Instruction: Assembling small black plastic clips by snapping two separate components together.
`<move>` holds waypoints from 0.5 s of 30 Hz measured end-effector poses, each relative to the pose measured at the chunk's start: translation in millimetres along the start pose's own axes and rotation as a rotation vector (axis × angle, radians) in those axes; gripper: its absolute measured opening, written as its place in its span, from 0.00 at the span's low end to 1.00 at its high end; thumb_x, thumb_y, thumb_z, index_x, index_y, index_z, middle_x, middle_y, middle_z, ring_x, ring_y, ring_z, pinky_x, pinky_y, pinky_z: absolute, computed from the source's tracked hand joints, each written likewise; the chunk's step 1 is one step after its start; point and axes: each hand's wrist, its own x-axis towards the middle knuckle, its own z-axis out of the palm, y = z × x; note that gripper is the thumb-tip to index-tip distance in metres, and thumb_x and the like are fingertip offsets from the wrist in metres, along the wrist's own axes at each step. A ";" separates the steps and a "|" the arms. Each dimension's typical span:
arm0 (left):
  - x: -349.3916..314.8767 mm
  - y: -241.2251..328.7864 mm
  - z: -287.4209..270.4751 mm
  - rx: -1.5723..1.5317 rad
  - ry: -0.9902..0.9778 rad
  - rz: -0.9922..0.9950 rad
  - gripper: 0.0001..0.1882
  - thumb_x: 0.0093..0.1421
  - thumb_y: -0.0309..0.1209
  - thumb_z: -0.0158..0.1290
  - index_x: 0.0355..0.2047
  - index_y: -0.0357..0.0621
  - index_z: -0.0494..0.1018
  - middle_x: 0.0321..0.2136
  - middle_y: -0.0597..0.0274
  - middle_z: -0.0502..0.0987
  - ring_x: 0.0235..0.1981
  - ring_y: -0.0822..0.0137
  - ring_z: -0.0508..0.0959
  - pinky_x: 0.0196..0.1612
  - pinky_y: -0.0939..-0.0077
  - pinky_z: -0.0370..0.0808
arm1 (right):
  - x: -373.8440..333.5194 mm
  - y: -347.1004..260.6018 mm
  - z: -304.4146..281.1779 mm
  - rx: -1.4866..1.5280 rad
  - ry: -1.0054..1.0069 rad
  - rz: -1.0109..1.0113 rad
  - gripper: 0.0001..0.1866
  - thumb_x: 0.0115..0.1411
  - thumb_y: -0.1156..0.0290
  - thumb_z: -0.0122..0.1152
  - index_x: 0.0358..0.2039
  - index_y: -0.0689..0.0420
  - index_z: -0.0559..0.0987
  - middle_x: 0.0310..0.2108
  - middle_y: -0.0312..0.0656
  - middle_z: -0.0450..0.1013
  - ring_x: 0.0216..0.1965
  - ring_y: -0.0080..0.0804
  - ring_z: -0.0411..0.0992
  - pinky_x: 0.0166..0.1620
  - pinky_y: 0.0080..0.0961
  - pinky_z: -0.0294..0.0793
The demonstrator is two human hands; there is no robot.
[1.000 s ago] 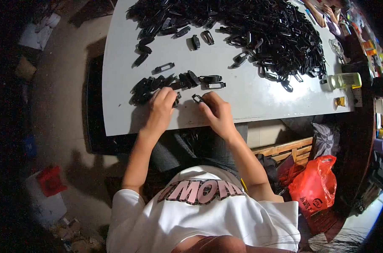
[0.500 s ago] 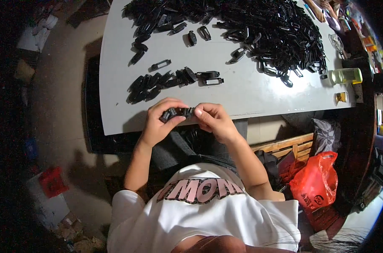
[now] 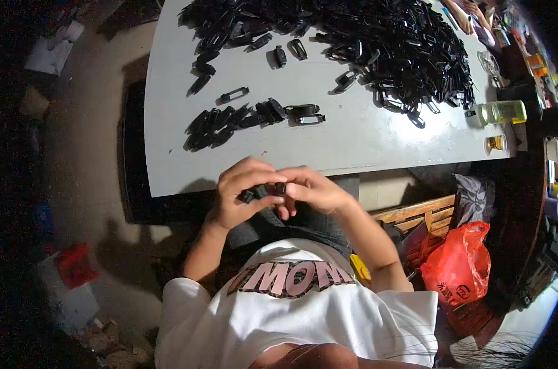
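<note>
Both hands had drawn back from the tabletop (image 3: 352,141) edge toward the lap since the earlier frames. Left hand (image 3: 239,194) and right hand (image 3: 312,192) met, each grip pinching one small black plastic clip (image 3: 261,192) between fingertips, just below the tabletop's near edge. Beyond the grips lay a row of black clips (image 3: 242,120); farther off, a big heap of clips (image 3: 365,43). To the right of the grips stood a clear yellowish bottle (image 3: 505,112), and lower right a red plastic bag (image 3: 460,264).
</note>
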 end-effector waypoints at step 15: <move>27.4 -47.1 -8.2 0.711 0.207 -0.143 0.16 0.44 0.17 0.55 0.36 0.38 0.70 0.32 0.56 0.74 0.35 0.60 0.75 0.39 0.71 0.72 | 25.2 -16.1 -33.6 -1.416 0.995 -0.241 0.12 0.57 0.61 0.54 0.28 0.57 0.73 0.18 0.44 0.70 0.17 0.44 0.68 0.22 0.34 0.66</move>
